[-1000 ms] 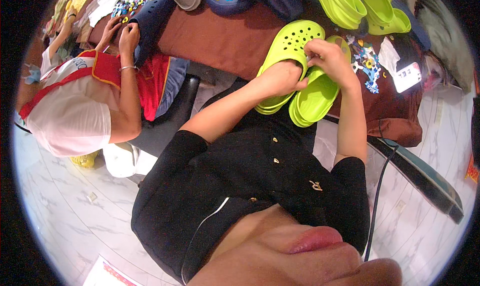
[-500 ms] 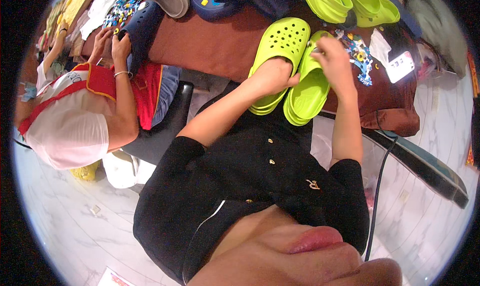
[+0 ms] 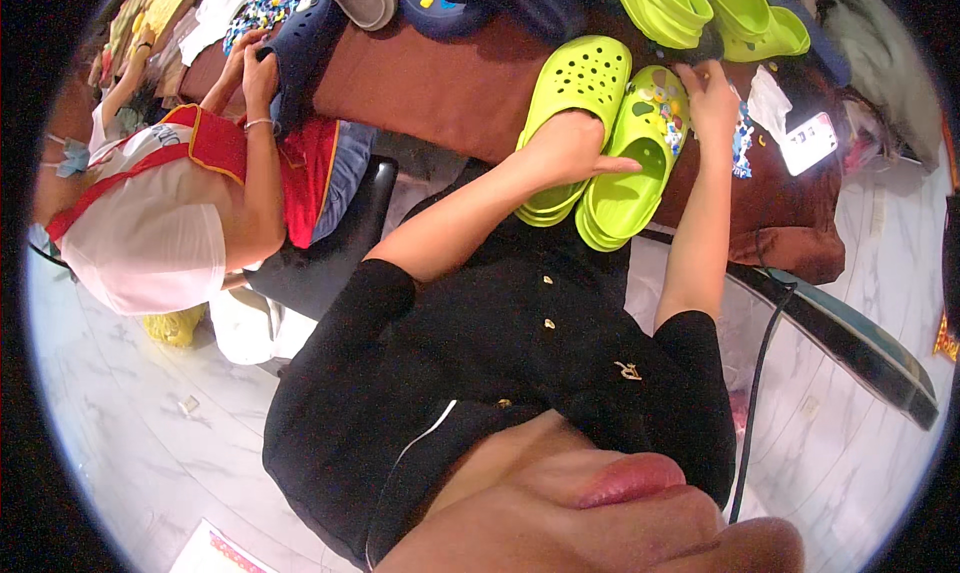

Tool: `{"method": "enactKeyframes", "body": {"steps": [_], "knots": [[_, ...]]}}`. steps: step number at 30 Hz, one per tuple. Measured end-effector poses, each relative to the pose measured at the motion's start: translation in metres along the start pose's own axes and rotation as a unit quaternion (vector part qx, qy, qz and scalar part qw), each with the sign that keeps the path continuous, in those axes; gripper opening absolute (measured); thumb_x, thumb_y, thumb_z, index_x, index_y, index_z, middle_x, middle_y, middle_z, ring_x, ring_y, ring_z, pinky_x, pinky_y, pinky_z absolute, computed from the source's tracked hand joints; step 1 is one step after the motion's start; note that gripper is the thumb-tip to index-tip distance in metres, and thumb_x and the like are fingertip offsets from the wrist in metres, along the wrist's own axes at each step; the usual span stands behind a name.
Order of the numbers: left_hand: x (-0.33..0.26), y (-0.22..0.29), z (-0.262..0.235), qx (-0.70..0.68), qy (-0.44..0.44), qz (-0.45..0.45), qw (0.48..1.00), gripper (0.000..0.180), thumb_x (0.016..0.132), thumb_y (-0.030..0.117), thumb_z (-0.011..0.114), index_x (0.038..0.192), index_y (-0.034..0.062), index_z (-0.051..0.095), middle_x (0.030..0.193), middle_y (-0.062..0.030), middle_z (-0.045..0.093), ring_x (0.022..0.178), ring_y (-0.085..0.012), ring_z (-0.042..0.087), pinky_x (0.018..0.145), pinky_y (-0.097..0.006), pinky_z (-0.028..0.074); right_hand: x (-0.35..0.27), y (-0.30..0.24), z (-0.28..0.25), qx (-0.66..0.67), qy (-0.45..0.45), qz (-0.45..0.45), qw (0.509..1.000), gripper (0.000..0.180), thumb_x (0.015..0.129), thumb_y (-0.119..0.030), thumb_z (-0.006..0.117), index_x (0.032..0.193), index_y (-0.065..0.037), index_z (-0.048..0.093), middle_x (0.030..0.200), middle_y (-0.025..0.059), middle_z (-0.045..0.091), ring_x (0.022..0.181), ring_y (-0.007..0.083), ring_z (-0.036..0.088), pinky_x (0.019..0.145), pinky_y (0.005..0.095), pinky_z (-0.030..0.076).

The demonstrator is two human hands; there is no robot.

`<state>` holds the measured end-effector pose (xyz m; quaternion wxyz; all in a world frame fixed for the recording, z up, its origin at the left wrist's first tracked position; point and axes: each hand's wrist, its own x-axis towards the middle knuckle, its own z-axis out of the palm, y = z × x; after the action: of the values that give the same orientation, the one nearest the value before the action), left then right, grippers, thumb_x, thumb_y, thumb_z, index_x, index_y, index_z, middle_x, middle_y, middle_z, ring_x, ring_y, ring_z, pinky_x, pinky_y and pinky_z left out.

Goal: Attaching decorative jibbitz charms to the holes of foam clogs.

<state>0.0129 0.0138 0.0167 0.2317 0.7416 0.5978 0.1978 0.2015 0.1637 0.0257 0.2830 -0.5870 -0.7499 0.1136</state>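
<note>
Two lime-green clogs lie side by side at the table's near edge. My left hand (image 3: 572,145) reaches into the left clog (image 3: 580,73) and grips its inner side, its fingertips hidden inside. Its thumb stretches out over the opening of the right clog (image 3: 622,198). Several colourful shoe charms (image 3: 655,108) sit on that clog's toe; the left clog's toe shows bare holes. Just right of the decorated toe, my right hand (image 3: 712,103) has its fingers apart, with nothing visible in them. Beside it lies a pile of loose charms (image 3: 742,143), partly hidden by the hand.
More lime-green clogs (image 3: 665,13) stand at the far right, dark blue clogs (image 3: 445,8) farther left. White tissue (image 3: 768,103) and a phone (image 3: 810,145) lie on the brown-covered table (image 3: 420,103). At left, a co-worker in a red apron (image 3: 215,148) handles a navy clog (image 3: 305,58).
My right hand has moved off the right clog's toe, rightward and away from me, uncovering the charms there. My left thumb reaches farther over the right clog. The co-worker's hands have shifted on the navy clog.
</note>
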Motion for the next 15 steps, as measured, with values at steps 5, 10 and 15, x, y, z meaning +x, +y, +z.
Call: {"method": "enactKeyframes", "body": {"steps": [5, 10, 15], "knots": [[0.008, 0.007, 0.007, -0.018, 0.026, 0.000, 0.999, 0.073, 0.076, 0.062, 0.066, 0.065, -0.0099, 0.063, 0.064, -0.0278, 0.061, 0.062, -0.0408, 0.063, 0.064, -0.046, 0.052, 0.003, -0.024, 0.016, -0.121, -0.106, 0.006, 0.987, 0.066, 0.079, -0.064, 0.060, 0.107, -0.004, 0.059, 0.090, 0.0242, 0.069, 0.088, 0.0417, 0.067, 0.076, 0.0497, 0.052], [0.010, 0.012, 0.012, -0.025, 0.023, -0.050, 0.998, 0.059, 0.074, 0.050, 0.068, 0.067, -0.0086, 0.065, 0.068, -0.0275, 0.063, 0.066, -0.0401, 0.065, 0.068, -0.047, 0.053, 0.003, -0.014, 0.027, -0.153, -0.096, -0.017, 0.983, 0.052, 0.082, -0.049, 0.058, 0.109, -0.004, 0.058, 0.090, 0.0277, 0.067, 0.092, 0.0438, 0.065, 0.080, 0.0525, 0.051], [0.007, 0.012, 0.011, -0.028, 0.022, -0.065, 0.997, 0.057, 0.073, 0.048, 0.069, 0.067, -0.0080, 0.065, 0.068, -0.0270, 0.063, 0.067, -0.0404, 0.065, 0.068, -0.047, 0.053, 0.003, -0.005, 0.011, -0.042, -0.153, -0.038, 0.987, 0.036, 0.084, -0.029, 0.058, 0.106, -0.001, 0.058, 0.090, 0.0286, 0.066, 0.088, 0.0469, 0.063, 0.077, 0.0516, 0.050]]}}
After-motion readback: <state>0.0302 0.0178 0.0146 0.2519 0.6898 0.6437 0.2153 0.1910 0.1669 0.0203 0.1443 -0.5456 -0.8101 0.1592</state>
